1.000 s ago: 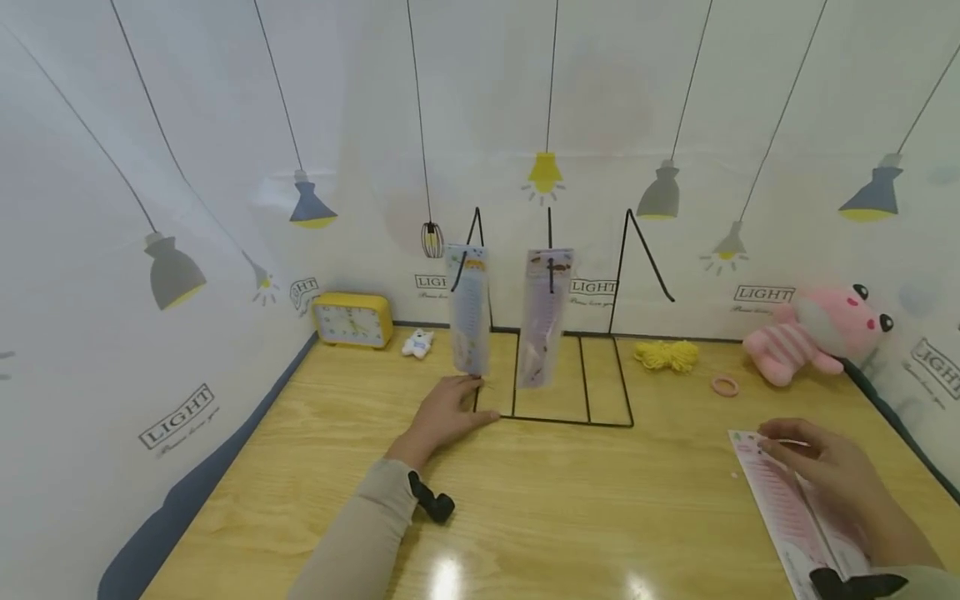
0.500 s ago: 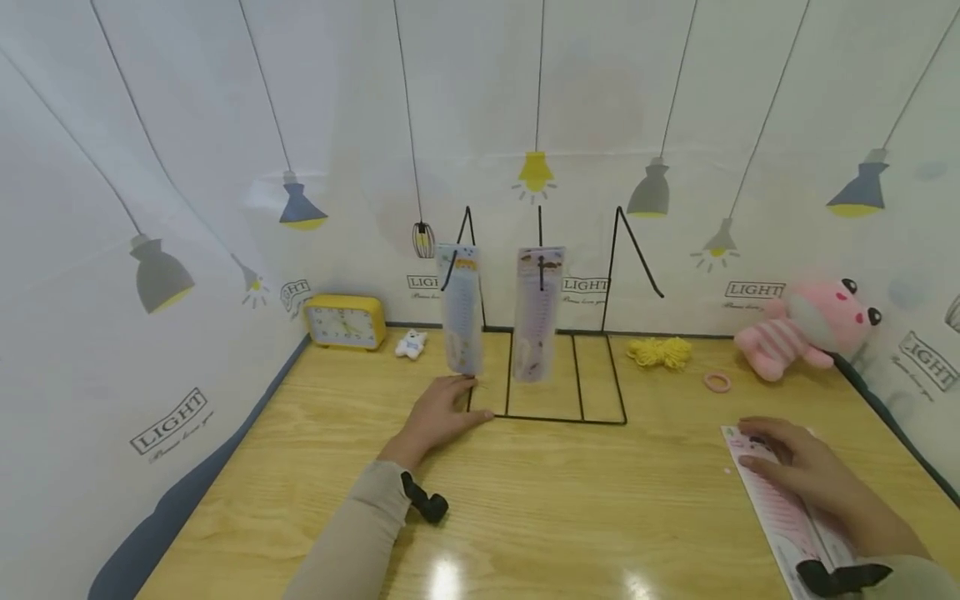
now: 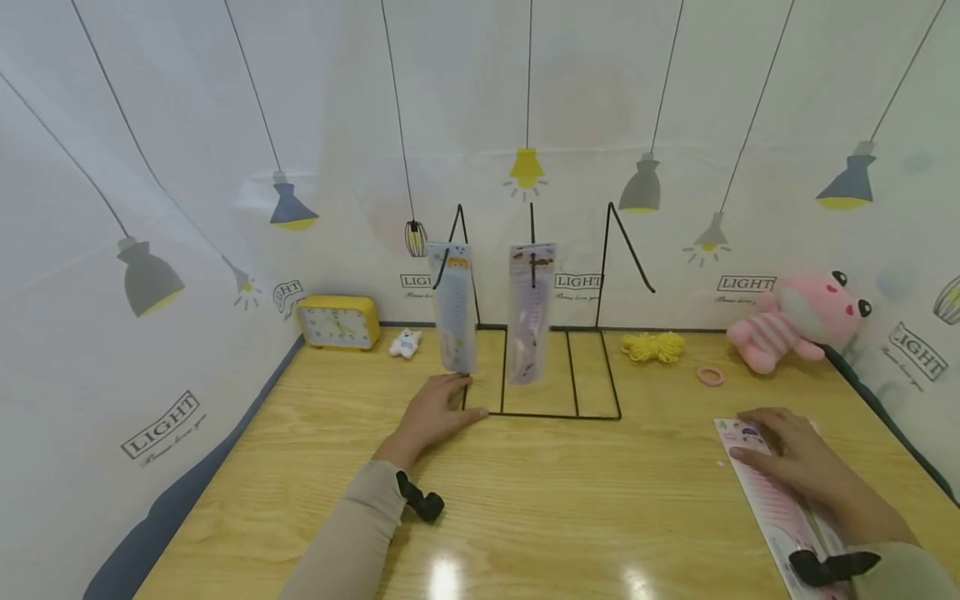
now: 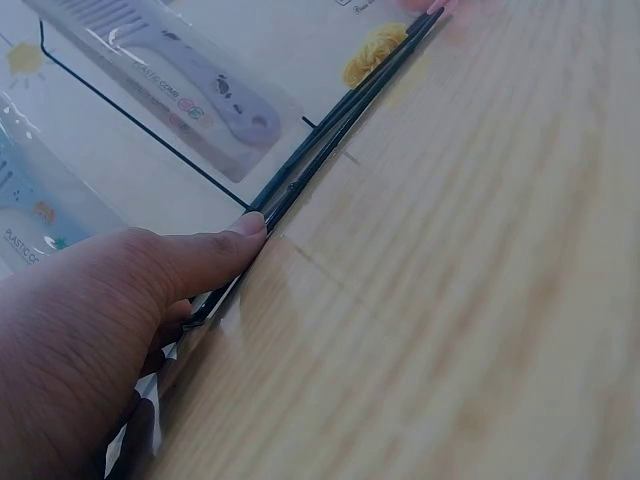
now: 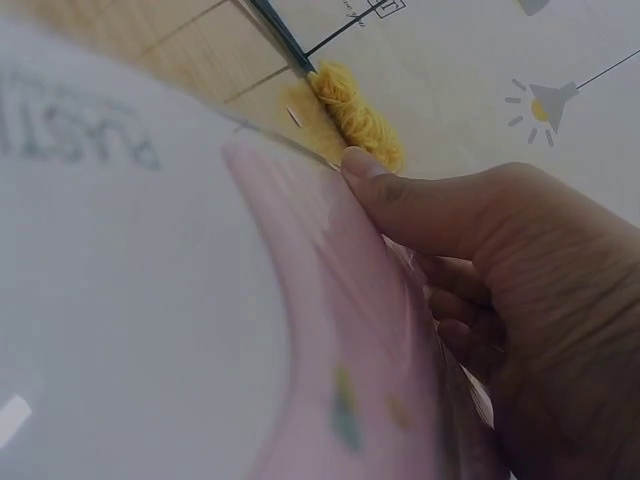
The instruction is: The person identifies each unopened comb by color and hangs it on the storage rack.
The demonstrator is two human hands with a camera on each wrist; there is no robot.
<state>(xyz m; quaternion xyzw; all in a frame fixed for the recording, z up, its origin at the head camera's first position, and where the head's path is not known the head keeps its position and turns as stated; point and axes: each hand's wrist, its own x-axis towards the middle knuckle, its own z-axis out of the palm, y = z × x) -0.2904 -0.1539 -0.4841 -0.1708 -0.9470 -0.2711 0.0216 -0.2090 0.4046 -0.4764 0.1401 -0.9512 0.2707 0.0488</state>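
On the wooden table stands a black wire display rack [image 3: 555, 416] with hooks. A blue comb in a clear packet [image 3: 454, 317] hangs from its left hook, a purple comb in a packet [image 3: 529, 325] from the middle one. My left hand [image 3: 431, 417] holds the rack's front left corner, thumb [image 4: 215, 255] on the front bar and fingers by the left bar. At the right, my right hand [image 3: 810, 467] pinches the upper end of a packaged pink comb [image 3: 765, 500], with thumb [image 5: 420, 205] on the packet in the right wrist view. The palm and sleeve hide part of the packet.
A yellow clock [image 3: 338, 322] and a small white bear figure [image 3: 406, 342] stand at the back left. Yellow yarn [image 3: 652, 347], a pink ring [image 3: 710, 376] and a pink plush toy [image 3: 795, 321] lie right of the rack. A lamp-printed backdrop [image 3: 337, 100] encloses the table.
The right hand has shifted its hold, thumb and fingers now lower around the packaged comb's upper end. The left hand stays at the rack's corner. The whole head view has drifted slightly left.
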